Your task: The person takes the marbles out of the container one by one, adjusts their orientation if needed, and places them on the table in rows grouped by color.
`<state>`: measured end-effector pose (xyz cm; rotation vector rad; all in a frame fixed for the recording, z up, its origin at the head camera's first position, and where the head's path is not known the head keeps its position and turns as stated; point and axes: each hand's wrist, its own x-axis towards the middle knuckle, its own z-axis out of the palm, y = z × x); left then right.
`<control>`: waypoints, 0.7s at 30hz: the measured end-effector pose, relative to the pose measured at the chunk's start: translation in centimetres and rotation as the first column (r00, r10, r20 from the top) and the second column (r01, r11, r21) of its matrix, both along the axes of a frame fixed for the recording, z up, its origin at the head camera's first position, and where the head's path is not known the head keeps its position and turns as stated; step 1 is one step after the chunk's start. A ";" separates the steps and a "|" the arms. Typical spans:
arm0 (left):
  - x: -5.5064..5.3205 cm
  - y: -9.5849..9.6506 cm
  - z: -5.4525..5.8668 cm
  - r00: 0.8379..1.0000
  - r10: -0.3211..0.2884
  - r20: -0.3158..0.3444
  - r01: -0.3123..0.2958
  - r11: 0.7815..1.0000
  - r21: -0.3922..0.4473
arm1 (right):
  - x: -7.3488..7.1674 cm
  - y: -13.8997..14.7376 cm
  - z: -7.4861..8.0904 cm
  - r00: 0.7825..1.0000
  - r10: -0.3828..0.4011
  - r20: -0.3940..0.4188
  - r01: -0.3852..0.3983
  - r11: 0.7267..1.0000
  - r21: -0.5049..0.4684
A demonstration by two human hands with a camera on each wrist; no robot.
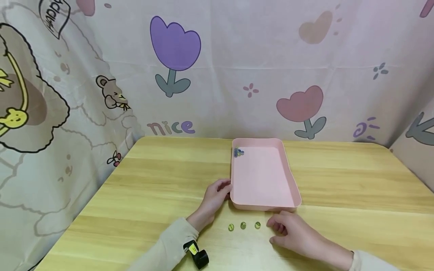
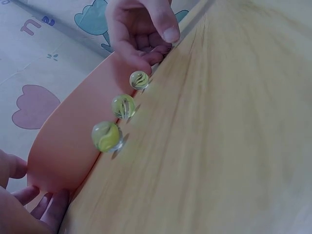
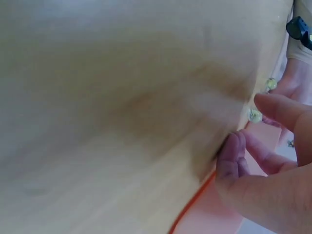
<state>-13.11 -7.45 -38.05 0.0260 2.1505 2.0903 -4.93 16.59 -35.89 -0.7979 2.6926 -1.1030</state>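
Note:
A shallow pink tray point(image 1: 264, 173) lies on the wooden table, several blue and yellow-green marbles point(image 1: 238, 152) clustered in its far left corner. In front of its near wall, three clear yellow-green marbles point(image 1: 243, 225) sit in a row on the tabletop. My left hand point(image 1: 216, 196) rests against the tray's left side near the front corner; in the left wrist view its fingertips point(image 2: 56, 207) touch the outer wall. Just right of the row is my right hand point(image 1: 293, 232), its fingers loosely bent, the thumb apart from them, with nothing held.
Light wood tabletop point(image 1: 162, 177) surrounds the tray on both sides. A printed cloth point(image 1: 220, 75) with tulips and hearts hangs along the back and sides. A small black camera point(image 1: 198, 256) is strapped on my left wrist over the pale sleeve point(image 1: 171, 242).

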 end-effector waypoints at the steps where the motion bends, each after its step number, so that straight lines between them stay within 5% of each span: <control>1: 0.1 0.0 -0.1 1.000 -0.001 -0.006 0.001 1.000 0.001 | 0.2 0.2 0.0 1.000 0.001 0.004 -0.001 1.000 0.008; 8: 0.3 0.0 -0.2 1.000 -0.002 -0.022 0.003 1.000 0.023 | 0.3 1.2 1.2 1.000 0.025 0.020 -0.026 0.997 0.070; 13: 0.3 0.0 0.0 1.000 -0.001 -0.009 0.001 1.000 0.029 | -0.4 0.9 3.4 0.997 0.018 -0.072 -0.012 0.996 0.090; 21: 0.2 0.1 0.1 1.000 0.002 -0.008 -0.002 0.999 0.033 | -1.5 -0.2 6.6 0.963 -0.149 -0.224 0.149 0.989 -0.019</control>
